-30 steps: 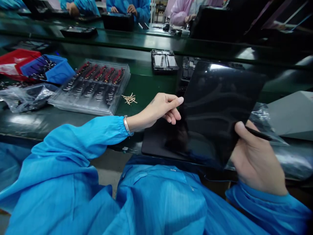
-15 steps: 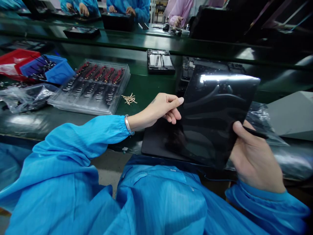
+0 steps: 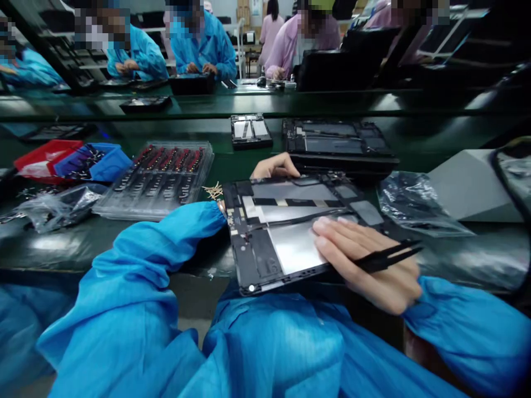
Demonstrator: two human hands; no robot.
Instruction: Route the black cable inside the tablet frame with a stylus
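An opened tablet-like device (image 3: 290,249) is tilted in front of me, its silver plates and black strips facing up. My left hand (image 3: 276,166) is at its far edge, fingers bent; most of the hand is hidden behind the device. Across the device's right part lies my right hand (image 3: 369,260), fingertips on the silver plate. Black tweezers (image 3: 388,257) are held in that same hand and point to the right. Behind the device, a similar opened unit (image 3: 336,138) rests on a dark block.
Left of the device stand a clear tray of small parts (image 3: 153,182), a red bin (image 3: 45,157), a blue bin (image 3: 116,166) and a plastic bag (image 3: 66,207). A grey box (image 3: 477,182) is at the right. People work across the line.
The dark glossy panel side no longer shows; the device's inner side now faces up. My right hand has moved onto it, and my left hand has gone to its far edge. The view has tilted up.
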